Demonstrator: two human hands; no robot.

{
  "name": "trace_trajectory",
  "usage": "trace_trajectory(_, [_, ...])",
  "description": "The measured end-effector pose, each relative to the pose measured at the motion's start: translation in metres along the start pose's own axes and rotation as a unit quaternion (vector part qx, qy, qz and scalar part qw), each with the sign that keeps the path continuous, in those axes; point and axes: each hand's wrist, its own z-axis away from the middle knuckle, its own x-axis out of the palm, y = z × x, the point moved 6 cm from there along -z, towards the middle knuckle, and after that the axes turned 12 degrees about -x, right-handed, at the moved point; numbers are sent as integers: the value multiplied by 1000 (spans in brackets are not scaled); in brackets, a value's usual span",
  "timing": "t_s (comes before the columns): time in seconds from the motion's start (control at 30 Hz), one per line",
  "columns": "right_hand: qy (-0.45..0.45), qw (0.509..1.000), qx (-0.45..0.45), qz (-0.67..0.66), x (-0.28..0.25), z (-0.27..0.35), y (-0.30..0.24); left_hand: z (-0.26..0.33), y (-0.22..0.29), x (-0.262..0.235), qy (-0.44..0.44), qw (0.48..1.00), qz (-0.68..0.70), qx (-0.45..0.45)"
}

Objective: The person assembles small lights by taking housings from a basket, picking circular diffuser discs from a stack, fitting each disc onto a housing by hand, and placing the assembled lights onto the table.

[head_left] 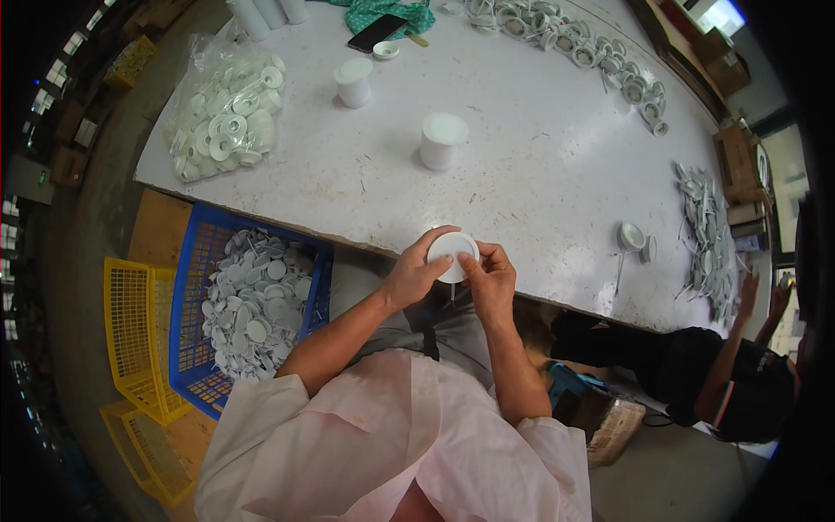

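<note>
Just off the table's near edge, I hold a round white light fitting (454, 247) with its flat face up. My left hand (412, 274) grips its left side, thumb on the face. On the right, my right hand (492, 282) closes round the rim with its thumb pressed on the face. A short wire hangs below the fitting. Beyond my hands stand a stack of white discs (444, 142) and, farther left, a second stack (352, 83). What lies beneath the fitting is hidden.
To my left, a blue basket (183, 300) holds many white discs, beside yellow crates (129, 335). A clear bag of white rings (228, 122) lies at the table's left. Wired fittings (706, 235) lie in heaps at right. A co-worker (739, 383) is at the right.
</note>
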Motion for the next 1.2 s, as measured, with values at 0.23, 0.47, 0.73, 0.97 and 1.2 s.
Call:
trace_trajectory(0.23, [8,1000,3,0,-4,1,0,-3,-4,2,11,1000,1,4])
trace_trajectory(0.47, [19,1000,-13,-12,-8,1,4,-3,0,8,34,999,-41,-6])
trace_trajectory(0.73, [175,914,-187,314,-140,-41,-30,58,-12,-103,309,950,-40,7])
trace_trajectory(0.97, [323,699,-159,618,-304,-94,-37,198,-83,-281,564,816,30,-120])
trace_trajectory(1.2, [306,687,-98,652,-296,-122,-32,361,-261,-422,588,760,215,-174])
